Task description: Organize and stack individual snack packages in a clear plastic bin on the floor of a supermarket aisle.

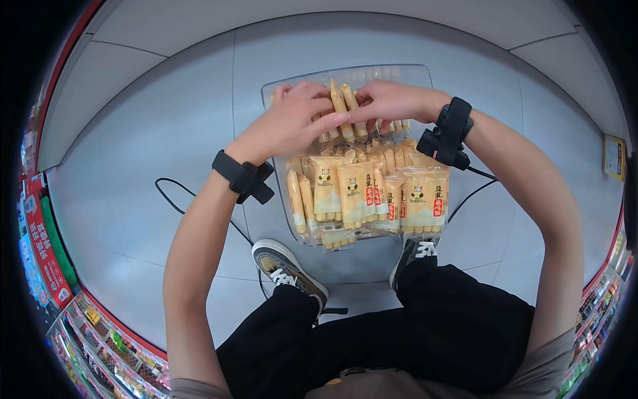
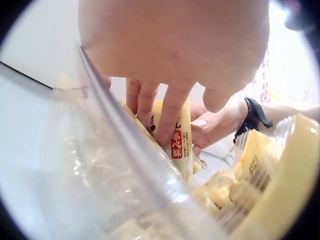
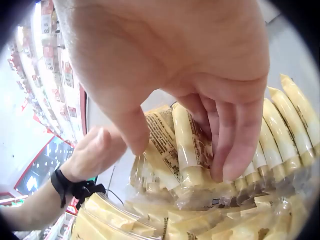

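Note:
Yellow-and-white snack packets point(image 1: 357, 193), clear-wrapped sticks with a cartoon cow and red label, fill a transparent plastic bin point(image 1: 415, 69). At the bin's far side a few packets point(image 1: 340, 101) stand upright between both hands. My left hand point(image 1: 289, 126) reaches over the bin's edge, its straight fingers touching the face of a packet point(image 2: 176, 142) in the left wrist view. My right hand point(image 1: 389, 103) holds upright packets between thumb and fingers; in the right wrist view one packet point(image 3: 186, 140) shows between them. A row of packets point(image 3: 280, 130) stands beside those fingers.
The bin sits on the grey tiled floor point(image 1: 166, 133), close in front of two shoes point(image 1: 286, 266). Black cables point(image 1: 174, 183) run from the wrist bands across the floor. Stocked shelves point(image 1: 106, 332) line the lower left and right, and a white panel point(image 1: 332, 16) bounds the far side.

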A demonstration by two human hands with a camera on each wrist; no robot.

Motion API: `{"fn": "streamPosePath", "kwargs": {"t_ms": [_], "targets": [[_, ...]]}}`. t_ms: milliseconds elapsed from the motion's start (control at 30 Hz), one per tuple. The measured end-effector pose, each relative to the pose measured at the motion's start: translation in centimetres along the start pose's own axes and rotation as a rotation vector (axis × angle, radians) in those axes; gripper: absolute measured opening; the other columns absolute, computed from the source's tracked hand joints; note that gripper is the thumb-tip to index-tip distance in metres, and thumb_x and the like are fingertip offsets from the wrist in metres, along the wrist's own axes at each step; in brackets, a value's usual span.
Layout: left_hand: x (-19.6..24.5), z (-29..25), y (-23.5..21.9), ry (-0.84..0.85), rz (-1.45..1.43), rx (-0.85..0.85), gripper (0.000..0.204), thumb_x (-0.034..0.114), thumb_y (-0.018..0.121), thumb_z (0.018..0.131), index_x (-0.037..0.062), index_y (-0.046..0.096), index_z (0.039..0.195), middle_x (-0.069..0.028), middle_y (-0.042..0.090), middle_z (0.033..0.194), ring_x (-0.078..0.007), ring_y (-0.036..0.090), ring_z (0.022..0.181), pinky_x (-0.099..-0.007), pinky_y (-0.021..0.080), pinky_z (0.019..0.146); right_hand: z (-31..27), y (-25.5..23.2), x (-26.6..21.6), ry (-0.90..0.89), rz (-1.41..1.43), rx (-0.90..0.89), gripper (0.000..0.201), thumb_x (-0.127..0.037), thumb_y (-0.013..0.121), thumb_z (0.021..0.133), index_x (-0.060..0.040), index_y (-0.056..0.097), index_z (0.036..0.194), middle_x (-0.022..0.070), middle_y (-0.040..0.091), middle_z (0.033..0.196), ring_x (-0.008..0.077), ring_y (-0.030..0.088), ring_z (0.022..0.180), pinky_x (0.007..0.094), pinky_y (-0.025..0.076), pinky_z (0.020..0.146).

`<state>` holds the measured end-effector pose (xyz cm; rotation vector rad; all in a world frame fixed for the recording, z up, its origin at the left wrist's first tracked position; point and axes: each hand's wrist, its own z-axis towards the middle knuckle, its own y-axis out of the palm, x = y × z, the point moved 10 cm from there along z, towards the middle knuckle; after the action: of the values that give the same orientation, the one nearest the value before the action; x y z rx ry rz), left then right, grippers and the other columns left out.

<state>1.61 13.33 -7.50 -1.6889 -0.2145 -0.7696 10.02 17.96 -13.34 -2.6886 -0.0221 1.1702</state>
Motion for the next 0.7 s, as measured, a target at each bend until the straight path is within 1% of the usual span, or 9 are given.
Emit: {"fn": "streamPosePath", "kwargs": {"t_ms": [33,133,233,333,433,533,633,700], "targets": [[-0.4,0.2,-0.1,-0.039,-0.061,-0.002,0.031,0.033,0.057,0.093,0.0076,0.071,0.102,-0.0108,0.06,0.112,-0.0229,0.047,0.118,-0.0469,0.027,0.1,0.0,0.0,0.1,0.021,-0.004,0.019,0.046,-0.04,0.066,0.088,0.0036,0.063,0.103,0.0077,0.067,0.089,0.013,0.064,0.076,0.0262,0.053,0.061],[0.2,0.7,-0.9,-0.025,0.006,0.089,0.032,0.031,0.056,0.094,0.0035,0.071,0.097,-0.0129,0.065,0.092,-0.0272,0.057,0.097,-0.0455,0.038,0.088,0.8,0.6,-0.1,-0.017,-0.123,0.016,0.043,-0.033,0.074,0.083,0.0054,0.064,0.098,0.0091,0.068,0.084,0.0137,0.066,0.069,0.0257,0.054,0.059],[-1.2,1.6,-0.4,-0.162,-0.059,0.03,0.032,0.029,0.057,0.093,0.0005,0.071,0.09,-0.0162,0.063,0.075,-0.034,0.059,0.072,-0.0443,0.045,0.072,0.8,0.9,0.2,0.054,-0.124,-0.004,0.032,-0.022,0.077,0.079,0.0063,0.065,0.09,0.0098,0.069,0.076,0.0151,0.068,0.063,0.0263,0.055,0.058],[-0.4,1.8,-1.3,-0.163,-0.025,0.083,0.031,0.026,0.059,0.092,-0.0025,0.069,0.083,-0.0192,0.059,0.066,-0.0395,0.055,0.059,-0.0438,0.047,0.061,0.8,0.5,0.3,0.078,-0.161,-0.003,0.023,-0.014,0.074,0.077,0.0061,0.065,0.084,0.0106,0.068,0.068,0.0163,0.069,0.061,0.0259,0.055,0.057],[-0.8,1.5,-2.0,-0.389,-0.169,0.103,0.029,0.021,0.061,0.09,-0.0039,0.067,0.076,-0.0189,0.06,0.067,-0.0385,0.058,0.065,-0.0436,0.048,0.063,0.5,-0.3,0.6,0.091,-0.234,0.089,0.018,-0.01,0.072,0.075,0.0055,0.065,0.081,0.0118,0.068,0.066,0.0168,0.07,0.061,0.0265,0.055,0.057],[0.3,1.8,-3.1,-0.148,0.073,0.283,0.023,0.017,0.062,0.087,-0.0031,0.068,0.079,-0.0179,0.061,0.071,-0.0368,0.06,0.069,-0.0431,0.049,0.064,-0.1,-0.3,0.1,0.067,-0.332,0.118,0.02,-0.011,0.073,0.075,0.0062,0.064,0.081,0.0131,0.068,0.067,0.0173,0.07,0.061,0.0279,0.054,0.057],[0.9,2.1,-2.6,-0.122,0.296,0.261,0.017,0.014,0.062,0.086,-0.0014,0.069,0.085,-0.0161,0.063,0.078,-0.0345,0.062,0.074,-0.043,0.05,0.065,0.1,-0.3,-0.7,-0.03,-0.304,0.202,0.025,-0.015,0.075,0.076,0.0066,0.063,0.08,0.0133,0.068,0.068,0.0178,0.07,0.061,0.0287,0.054,0.058],[1.5,1.9,-2.7,-0.073,0.315,0.233,0.015,0.012,0.061,0.086,-0.0001,0.069,0.09,-0.0153,0.063,0.081,-0.0336,0.063,0.076,-0.0427,0.05,0.065,-0.2,0.1,-0.5,-0.019,-0.258,0.135,0.03,-0.02,0.074,0.079,0.0073,0.063,0.082,0.0136,0.067,0.068,0.0184,0.07,0.061,0.0282,0.055,0.056]]}}
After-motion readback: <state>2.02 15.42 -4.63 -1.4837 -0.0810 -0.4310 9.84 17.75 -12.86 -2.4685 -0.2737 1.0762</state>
